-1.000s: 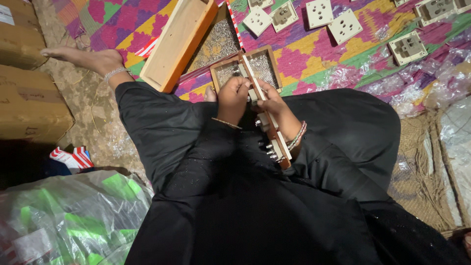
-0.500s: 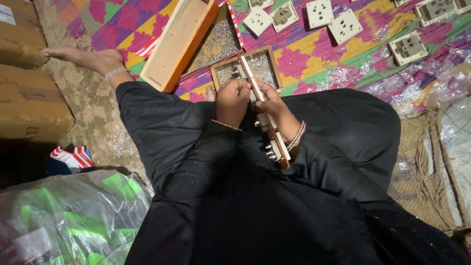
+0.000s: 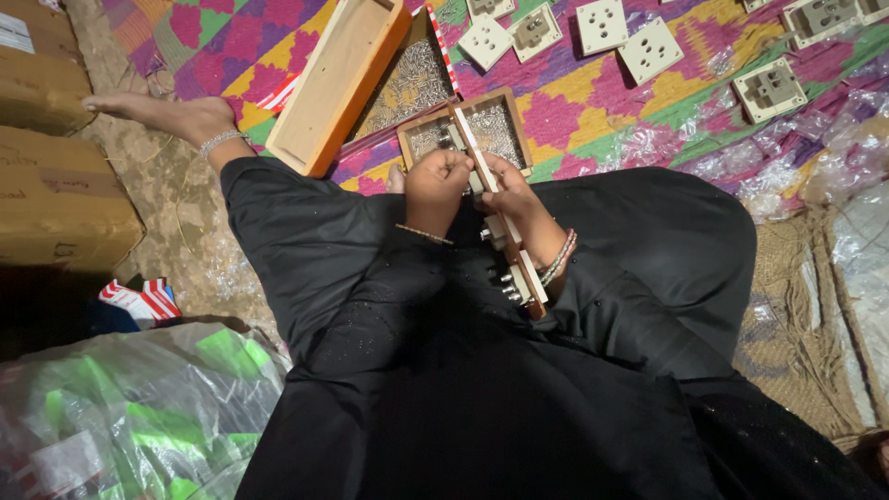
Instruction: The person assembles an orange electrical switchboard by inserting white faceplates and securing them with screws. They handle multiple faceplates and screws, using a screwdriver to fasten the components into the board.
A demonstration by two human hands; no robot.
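Note:
My right hand (image 3: 519, 208) grips a long wooden strip (image 3: 505, 236) that carries a row of small metal parts and rests along my forearm. My left hand (image 3: 435, 185) is closed in a fist at the strip's upper end, fingers pinched on something too small to make out. Both hands hover over my lap in black cloth, just in front of a small wooden box (image 3: 472, 130) filled with tiny metal screws.
A long empty wooden tray (image 3: 338, 83) lies to the left beside a heap of screws. White socket plates (image 3: 602, 28) are scattered on the colourful mat (image 3: 593, 111). My bare foot (image 3: 176, 116) stretches left. Cardboard boxes (image 3: 56, 194) and plastic bags (image 3: 130, 407) sit at left.

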